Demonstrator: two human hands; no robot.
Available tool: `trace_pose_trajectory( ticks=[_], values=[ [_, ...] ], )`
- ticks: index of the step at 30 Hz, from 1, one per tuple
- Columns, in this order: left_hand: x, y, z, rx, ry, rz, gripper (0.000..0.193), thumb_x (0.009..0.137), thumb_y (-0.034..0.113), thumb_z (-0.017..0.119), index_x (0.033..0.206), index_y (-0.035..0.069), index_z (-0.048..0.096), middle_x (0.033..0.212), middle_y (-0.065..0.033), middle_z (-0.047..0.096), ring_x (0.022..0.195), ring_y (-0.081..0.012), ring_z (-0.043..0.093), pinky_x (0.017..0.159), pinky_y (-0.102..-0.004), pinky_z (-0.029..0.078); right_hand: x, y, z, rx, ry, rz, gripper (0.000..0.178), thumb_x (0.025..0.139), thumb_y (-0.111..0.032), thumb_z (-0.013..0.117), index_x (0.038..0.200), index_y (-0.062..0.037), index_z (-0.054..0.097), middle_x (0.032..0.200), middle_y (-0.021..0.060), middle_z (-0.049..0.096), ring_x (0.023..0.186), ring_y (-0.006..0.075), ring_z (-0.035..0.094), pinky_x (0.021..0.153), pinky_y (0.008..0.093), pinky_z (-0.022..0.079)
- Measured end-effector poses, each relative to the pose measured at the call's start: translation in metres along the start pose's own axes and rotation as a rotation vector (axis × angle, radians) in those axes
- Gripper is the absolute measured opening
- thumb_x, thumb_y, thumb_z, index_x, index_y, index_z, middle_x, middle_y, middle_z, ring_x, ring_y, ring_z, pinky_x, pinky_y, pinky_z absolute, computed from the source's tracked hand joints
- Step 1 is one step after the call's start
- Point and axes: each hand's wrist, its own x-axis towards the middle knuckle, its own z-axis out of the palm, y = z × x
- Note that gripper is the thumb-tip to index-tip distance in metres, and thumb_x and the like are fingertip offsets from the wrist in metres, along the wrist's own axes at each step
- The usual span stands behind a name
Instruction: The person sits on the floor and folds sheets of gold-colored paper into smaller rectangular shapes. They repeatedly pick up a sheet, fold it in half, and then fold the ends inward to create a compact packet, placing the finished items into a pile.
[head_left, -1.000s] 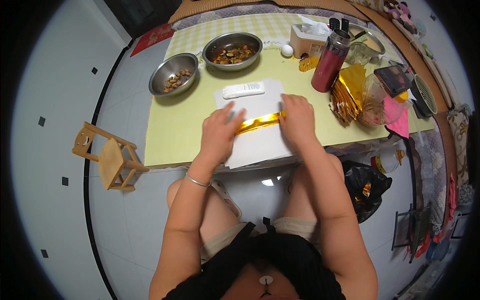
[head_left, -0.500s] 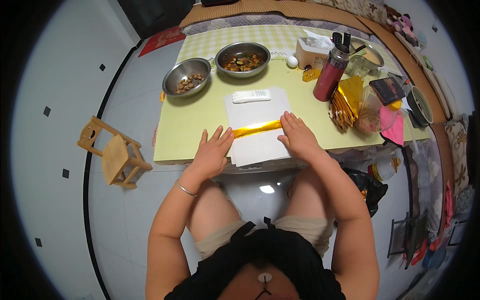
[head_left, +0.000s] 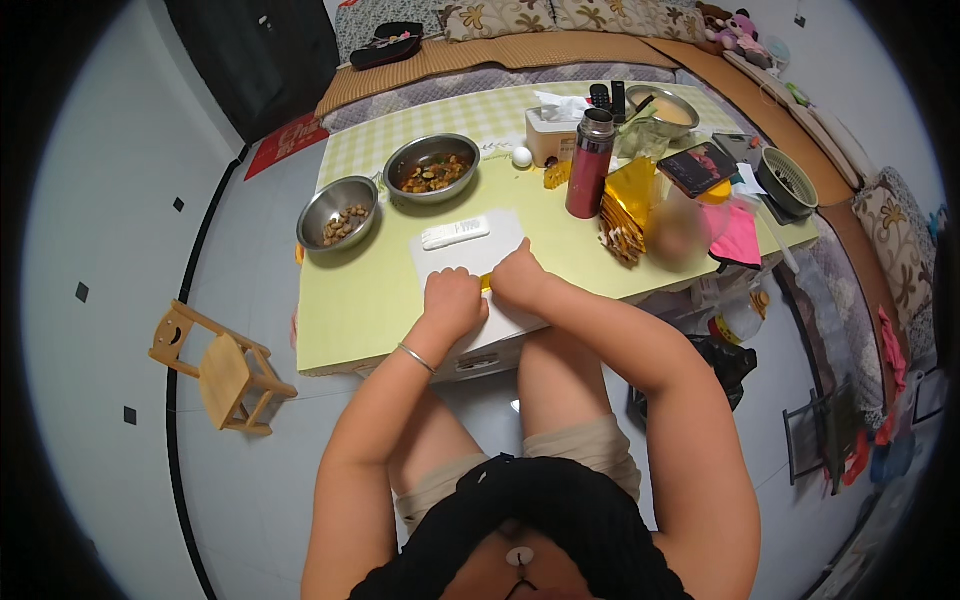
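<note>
My left hand point(head_left: 455, 300) is closed, knuckles up, at one end of a narrow strip of gold foil paper point(head_left: 486, 282). Curled around the other end is my right hand point(head_left: 519, 276), close beside it. Only a short shiny bit of the strip shows between the hands; my fingers hide the rest. Beneath them lie white paper sheets point(head_left: 430, 262) on the table point(head_left: 350, 320). A white rectangular packet point(head_left: 455, 233) rests on the sheets just beyond my hands.
Two steel bowls, one with peanuts point(head_left: 345, 222), one with a cooked dish point(head_left: 435, 175), stand at the far left. To the right are a red thermos point(head_left: 590, 165), folded gold foil paper point(head_left: 628, 205), a phone point(head_left: 697, 168) and pink cloth point(head_left: 735, 235). A wooden chair point(head_left: 225, 370) stands left.
My hands have gone from lying flat with fingers spread at the strip's ends to being closed and nearer together. The view has shifted, placing the table lower.
</note>
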Motion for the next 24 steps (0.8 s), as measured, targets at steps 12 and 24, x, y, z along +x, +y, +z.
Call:
trace_pose_trajectory(
  ticks=[12, 24],
  values=[
    [0.04, -0.01, -0.009, 0.054, -0.185, 0.004, 0.017, 0.084, 0.014, 0.063, 0.085, 0.009, 0.078, 0.085, -0.0149, 0.074, 0.08, -0.0318, 0.074, 0.068, -0.0451, 0.059, 0.003, 0.018, 0.02, 0.228, 0.498, 0.045, 0.015, 0.086, -0.022, 0.064, 0.087, -0.0139, 0.076, 0.085, 0.007, 0.075, 0.089, 0.0301, 0.072, 0.098, 0.0581, 0.047],
    [0.058, -0.065, -0.064, 0.118, -0.082, -0.095, 0.017, 0.081, 0.012, 0.061, 0.084, 0.006, 0.076, 0.083, -0.0186, 0.072, 0.081, -0.0378, 0.071, 0.07, -0.0485, 0.058, -0.008, 0.046, 0.021, 1.096, 0.572, 0.519, 0.054, 0.087, -0.02, 0.071, 0.136, -0.0027, 0.057, 0.115, 0.0235, 0.069, 0.105, 0.0394, 0.067, 0.092, 0.0446, 0.052]
  ],
)
